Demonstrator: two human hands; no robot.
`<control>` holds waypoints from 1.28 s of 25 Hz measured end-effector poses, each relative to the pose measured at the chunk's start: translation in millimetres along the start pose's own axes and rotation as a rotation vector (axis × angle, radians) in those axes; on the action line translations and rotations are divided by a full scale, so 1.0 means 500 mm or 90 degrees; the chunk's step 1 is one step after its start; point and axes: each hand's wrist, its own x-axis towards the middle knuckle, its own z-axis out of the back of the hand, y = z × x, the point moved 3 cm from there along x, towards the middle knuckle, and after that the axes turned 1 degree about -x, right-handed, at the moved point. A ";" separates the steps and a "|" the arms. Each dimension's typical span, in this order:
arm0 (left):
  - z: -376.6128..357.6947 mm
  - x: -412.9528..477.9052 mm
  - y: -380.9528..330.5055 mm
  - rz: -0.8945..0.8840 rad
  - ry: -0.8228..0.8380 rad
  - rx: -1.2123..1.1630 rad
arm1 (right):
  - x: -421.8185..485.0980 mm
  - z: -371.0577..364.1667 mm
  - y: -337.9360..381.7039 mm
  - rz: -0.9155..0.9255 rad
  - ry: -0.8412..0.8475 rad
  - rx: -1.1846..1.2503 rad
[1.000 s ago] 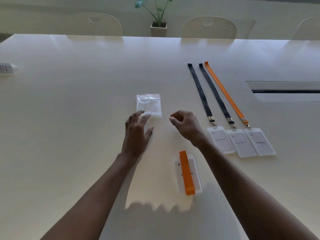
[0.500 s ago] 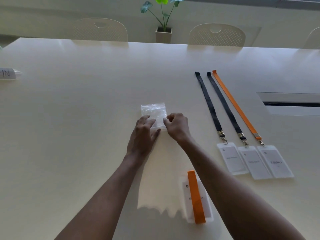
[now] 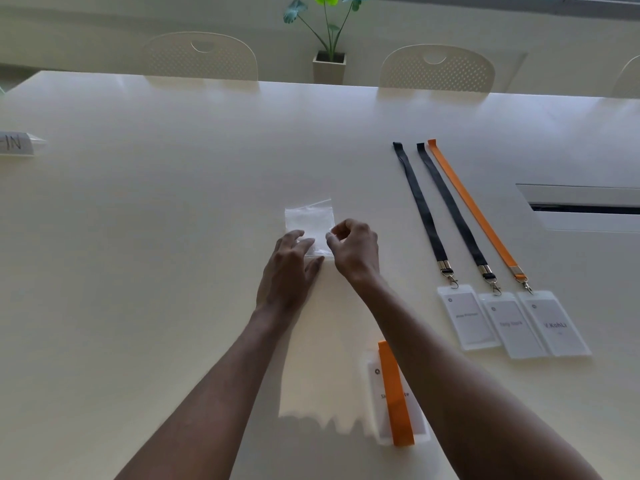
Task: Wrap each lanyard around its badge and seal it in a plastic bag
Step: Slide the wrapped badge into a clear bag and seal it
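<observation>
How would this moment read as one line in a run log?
step: plastic bag handling | left hand: presses bag | right hand: pinches bag edge | wrapped badge: unbagged

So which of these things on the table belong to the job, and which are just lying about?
Job in hand: plastic bag, pressed by the left hand and pinched by the right hand; wrapped orange-lanyard badge; left black-lanyard badge; middle black-lanyard badge; unwrapped orange-lanyard badge.

Just lying about: name card; potted plant; chairs; table hatch.
</observation>
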 end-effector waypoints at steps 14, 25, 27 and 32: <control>0.073 -0.069 -0.046 0.102 -0.245 -0.304 | -0.103 0.080 0.052 0.144 -0.043 0.091; 0.157 -0.148 -0.064 0.464 0.021 -0.936 | -0.294 0.170 0.017 0.510 -0.115 -0.195; 0.161 -0.175 -0.058 0.450 0.043 -0.923 | -0.311 0.173 0.002 0.532 -0.105 -0.222; 0.196 -0.227 -0.061 0.435 0.030 -0.937 | -0.347 0.185 -0.024 0.474 -0.002 -0.202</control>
